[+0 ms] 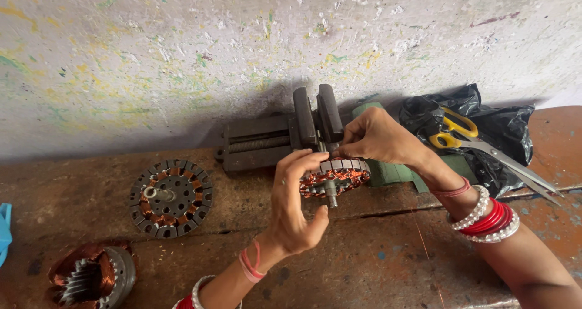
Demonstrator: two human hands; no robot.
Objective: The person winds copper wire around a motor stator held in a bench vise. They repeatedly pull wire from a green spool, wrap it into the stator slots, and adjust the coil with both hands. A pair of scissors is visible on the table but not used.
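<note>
A round motor stator (337,177) with copper windings is clamped by its shaft in a dark bench vise (285,136). My left hand (294,206) rests its fingertips on the stator's near left rim. From behind, my right hand (376,138) reaches over and pinches at the stator's top edge beside the vise jaws. A thin copper wire (424,245) trails from the stator toward me across the bench. Both wrists wear red and white bangles.
A second stator (171,196) lies flat on the rusty bench (376,260) at the left. Another wound stator (91,278) sits at the bottom left corner. Yellow-handled scissors (485,148) lie on a black plastic bag (503,133) at the right. A paint-speckled wall (242,48) stands behind.
</note>
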